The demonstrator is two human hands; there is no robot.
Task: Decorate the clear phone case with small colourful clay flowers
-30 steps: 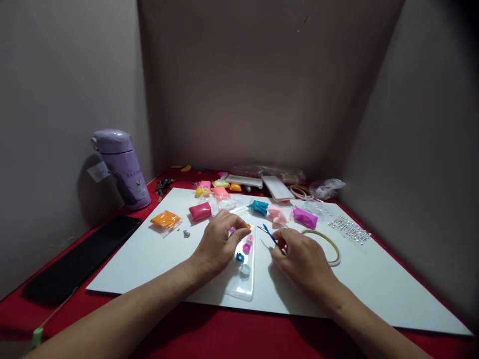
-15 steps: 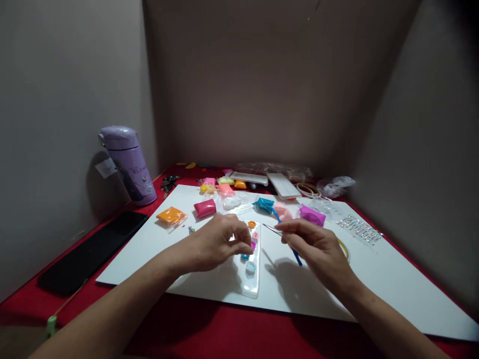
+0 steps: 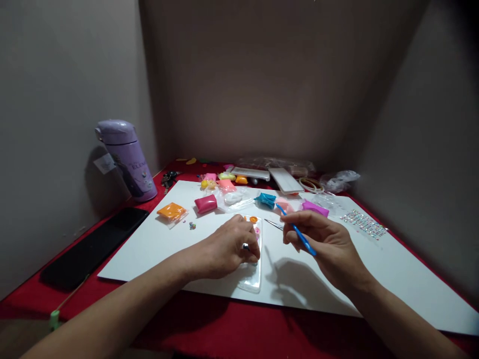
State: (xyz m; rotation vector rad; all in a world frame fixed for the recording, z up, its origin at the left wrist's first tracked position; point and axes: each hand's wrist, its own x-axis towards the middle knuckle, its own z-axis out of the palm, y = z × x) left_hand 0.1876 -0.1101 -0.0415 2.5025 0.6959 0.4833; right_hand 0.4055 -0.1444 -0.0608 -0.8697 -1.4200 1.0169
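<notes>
My left hand (image 3: pixel 234 247) is pinched closed low over a narrow clear plastic case (image 3: pixel 250 284) on the white board. Whatever lies between its fingertips is too small or hidden to make out. An orange flower-like piece (image 3: pixel 253 219) and a pink one (image 3: pixel 257 231) show in the case; the hand covers others. My right hand (image 3: pixel 322 244) grips a slim blue modelling tool (image 3: pixel 299 234), slanted with its upper end to the left. Behind those fingers, pointed metal scissor blades (image 3: pixel 274 224) rest on the board, their handles hidden.
Across the white board (image 3: pixel 149 264) lie clay packets in orange (image 3: pixel 171 213), red (image 3: pixel 205 204), teal (image 3: pixel 266 200) and purple (image 3: pixel 315 208), plus a rhinestone sheet (image 3: pixel 363 224). A purple bottle (image 3: pixel 129 162) and a black phone (image 3: pixel 93 247) are at left, on red cloth.
My left hand has moved slightly right and lower over the case, covering more pieces. The blue tool in my right hand has swung to a flatter slant, higher in the fingers.
</notes>
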